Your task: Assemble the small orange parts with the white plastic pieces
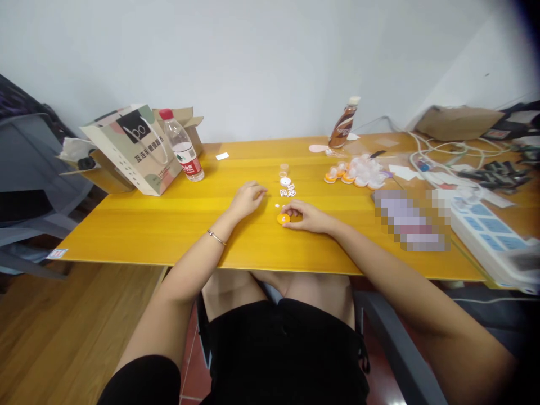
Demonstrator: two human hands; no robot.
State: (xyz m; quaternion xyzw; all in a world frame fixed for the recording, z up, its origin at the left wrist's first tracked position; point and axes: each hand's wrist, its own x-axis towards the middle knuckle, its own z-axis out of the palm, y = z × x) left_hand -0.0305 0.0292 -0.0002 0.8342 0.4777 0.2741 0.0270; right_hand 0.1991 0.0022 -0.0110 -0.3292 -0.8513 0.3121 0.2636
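My right hand [307,216] rests on the yellow table [169,225] with its fingertips pinching a small orange round piece [283,219]. To its left my left hand [247,198] lies on the table, fingers loosely curled, and nothing shows in it. Just beyond both hands lie several tiny white dice with red pips [287,193], a white round cap [286,181] and a small clear cup [284,168].
A heap of clear capsules with orange bases [358,171] lies at the right. A water bottle [182,145] and paper bag [133,147] stand at the left, a brown drink bottle [343,125] at the back. A power strip [485,228] and cables [442,152] crowd the right end.
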